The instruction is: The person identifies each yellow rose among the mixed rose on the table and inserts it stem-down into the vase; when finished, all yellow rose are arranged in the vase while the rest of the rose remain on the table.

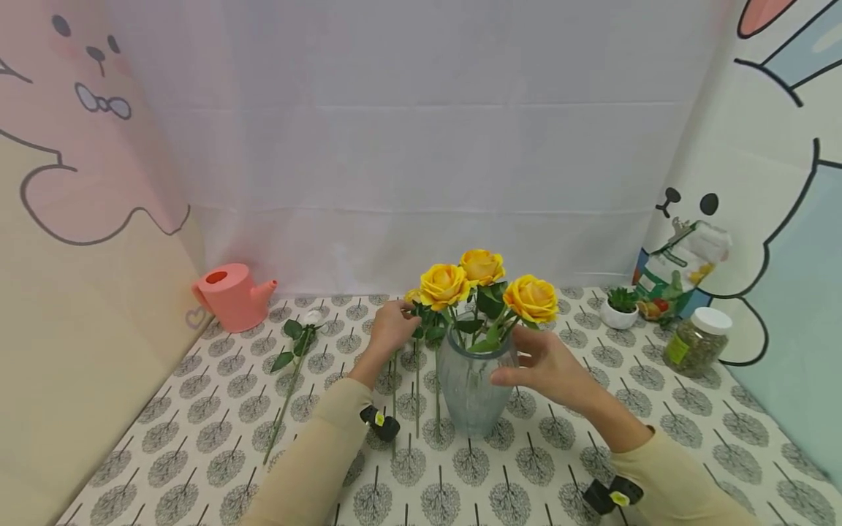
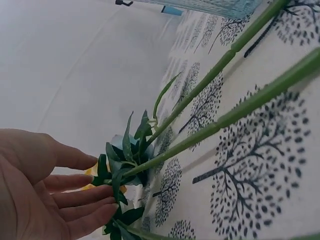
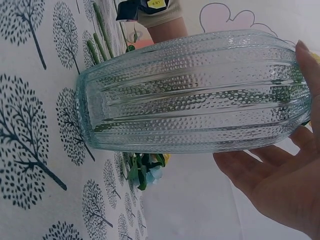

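Observation:
A ribbed, clear glass vase [image 1: 468,398] stands upright on the table, holding yellow roses [image 1: 530,298]. My right hand [image 1: 552,365] grips its right side near the rim, thumb in front and fingers behind; the right wrist view shows the textured glass beside that hand [image 3: 280,175]. Left of the vase, several long-stemmed flowers [image 1: 417,387] lie on the cloth. My left hand [image 1: 392,329] is at their heads, next to a partly hidden yellow rose [image 1: 412,295]. In the left wrist view, its fingers [image 2: 82,200] are loosely extended against green leaves [image 2: 117,175].
A white rose [image 1: 312,318] lies farther left, before a pink watering can [image 1: 238,298]. At the back right stand a small potted succulent [image 1: 620,308], a printed bag [image 1: 684,270] and a white-lidded jar [image 1: 699,343]. A tree-patterned cloth [image 1: 441,497] covers the table.

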Motion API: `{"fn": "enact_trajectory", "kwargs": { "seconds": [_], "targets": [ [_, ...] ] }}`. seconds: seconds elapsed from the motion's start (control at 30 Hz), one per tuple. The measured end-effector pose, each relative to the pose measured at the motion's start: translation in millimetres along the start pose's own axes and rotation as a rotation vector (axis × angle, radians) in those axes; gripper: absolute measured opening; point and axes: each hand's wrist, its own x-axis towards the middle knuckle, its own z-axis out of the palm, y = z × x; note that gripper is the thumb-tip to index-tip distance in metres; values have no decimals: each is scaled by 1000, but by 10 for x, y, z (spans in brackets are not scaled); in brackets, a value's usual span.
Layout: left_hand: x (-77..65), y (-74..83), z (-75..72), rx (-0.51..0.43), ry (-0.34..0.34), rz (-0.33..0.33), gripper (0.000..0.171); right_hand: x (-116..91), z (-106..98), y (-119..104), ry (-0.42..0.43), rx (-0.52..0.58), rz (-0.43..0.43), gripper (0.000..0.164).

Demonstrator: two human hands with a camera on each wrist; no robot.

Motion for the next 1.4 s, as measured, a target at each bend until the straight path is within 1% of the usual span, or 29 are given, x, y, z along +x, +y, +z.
{"fn": "enact_trajectory", "kwargs": {
  "seconds": [0.1, 0.2, 0.33, 0.43, 0.63, 0.7, 0.73, 0.8, 0.97, 1.03, 1.23, 1.4],
  "targets": [
    [21, -2, 33, 37, -24, -10, 33, -5, 7, 2, 1, 4, 9, 74],
    [28, -22, 60, 60, -29, -43, 29, -8, 18, 4, -1, 13, 18, 75],
    [49, -51, 99, 73, 18, -86, 22, -5, 28, 6, 0, 20, 22, 75],
    [80, -68, 128, 75, 51, -95, 18, -2, 27, 6, 5, 17, 17, 74],
    [103, -88, 149, 48, 65, -107, 19, 6, 29, 7, 6, 7, 13, 73],
    [100, -93, 141, 26, 73, -110, 19, 6, 32, 9, 4, 5, 11, 73],
    [102, -99, 137, 8, 75, -115, 19, 5, 34, 11, 3, 6, 9, 73],
    [104, -102, 124, -71, 74, -125, 20, 3, 36, 12, 2, 8, 7, 73],
    [100, -67, 35, -342, 75, -178, 23, -1, 31, 9, 4, -1, 14, 74],
    [85, -38, -27, -420, 71, -187, 24, -4, 19, 1, 8, -16, 21, 75],
    [10, 11, -225, -608, 22, -159, 26, -4, -4, -6, 8, -13, 36, 75],
    [-104, 52, -385, -742, -7, -166, 27, 1, -6, -9, 4, -15, 37, 77]
  ]
}}
